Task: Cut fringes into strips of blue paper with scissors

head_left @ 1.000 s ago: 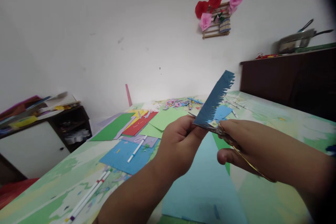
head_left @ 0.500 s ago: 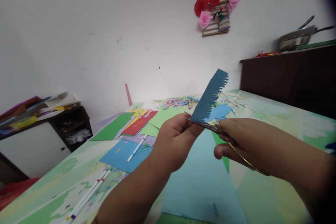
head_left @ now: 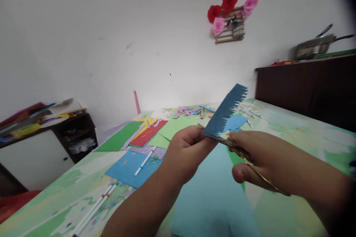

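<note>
A blue paper strip [head_left: 224,113], its right edge cut into a row of fine fringes, stands tilted above the table. Its lower end is pinched in my left hand [head_left: 185,152], between thumb and fingers. My right hand [head_left: 258,159] is closed around the handles of a pair of scissors [head_left: 236,148]. The blades reach left to the strip's lower end, close to my left fingertips. Below both hands lies a large light blue sheet [head_left: 211,196] on the table.
Left of my hands lie a blue sheet [head_left: 119,166] with a white marker [head_left: 145,161], a red sheet [head_left: 147,133] and a green sheet [head_left: 119,137]. More markers [head_left: 96,207] lie nearer. Small paper scraps [head_left: 187,111] are heaped at the back. A dark cabinet [head_left: 300,85] stands right.
Both hands, with the strip and scissors, sit slightly lower and farther right in view. The whole scene has shifted down a little too. Both grips stay the same.
</note>
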Motion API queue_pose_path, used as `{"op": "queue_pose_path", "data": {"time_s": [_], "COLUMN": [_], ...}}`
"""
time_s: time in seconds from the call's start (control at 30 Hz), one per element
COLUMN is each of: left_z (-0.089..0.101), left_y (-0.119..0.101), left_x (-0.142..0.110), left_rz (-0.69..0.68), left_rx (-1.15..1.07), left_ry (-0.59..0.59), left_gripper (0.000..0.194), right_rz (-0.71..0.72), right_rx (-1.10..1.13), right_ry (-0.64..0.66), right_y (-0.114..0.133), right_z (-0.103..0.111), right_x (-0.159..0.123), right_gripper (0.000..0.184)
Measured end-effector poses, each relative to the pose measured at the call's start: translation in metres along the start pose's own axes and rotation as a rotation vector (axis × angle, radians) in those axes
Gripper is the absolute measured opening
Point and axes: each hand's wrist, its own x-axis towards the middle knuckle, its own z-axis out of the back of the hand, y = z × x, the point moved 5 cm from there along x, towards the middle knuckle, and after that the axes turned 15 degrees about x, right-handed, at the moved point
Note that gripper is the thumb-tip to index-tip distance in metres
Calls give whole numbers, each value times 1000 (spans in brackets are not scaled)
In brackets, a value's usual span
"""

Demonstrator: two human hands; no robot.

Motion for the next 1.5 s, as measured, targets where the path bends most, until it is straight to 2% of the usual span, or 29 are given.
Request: {"op": "queue_pose_path", "data": {"time_s": [0.07,0.13,0.2,0.23,0.27,0.33,0.47,0.63,0.8,0.9,1.0,1.13,1.2,1.33,1.5], "left_z": [0,1,5,7,9,11,3,-10,-6,-5,-10,-24,-25,-16,-14], "left_y": [7,17,27,32,36,43,57,76,80,81,84,88,90,90,82], "left_x": [4,11,20,24,28,35,42,44,48,51,51,49,48,49,52], "left_rz": [26,58,103,125,141,157,207,260,211,194,191,184,179,188,156], "left_rx": [-31,-44,-61,-76,-92,-111,-100,-72,-46,-74,-142,-266,-338,-387,-411], "left_ry": [-18,-48,-109,-139,-157,-159,-71,-8,-92,-121,-98,17,-7,-135,-109], "left_gripper": [15,11,11,13,16,18,17,18,18,11,16,25,22,14,10], "right_rz": [44,106,128,106,100,77,-6,-145,-224,-215,-190,-191,-216,-259,-325], "right_rx": [121,298,585,770,834,921,1085,1097,938,911,949,1026,1052,1095,1087], "right_ry": [26,118,297,350,353,288,-8,-194,-329,-375,-355,-322,-312,-308,-345], "right_y": [-8,-21,-38,-47,-57,-75,-96,-103,-91,-82,-79,-79,-79,-79,-83], "right_z": [-3,-10,-25,-32,-38,-49,-57,-45,-22,-18,-23,-36,-43,-53,-53], "right_x": [5,14,25,32,38,51,65,61,51,48,49,49,49,50,51], "right_gripper": [47,51,53,52,54,55,51,33,18,15,16,21,19,20,29]}}
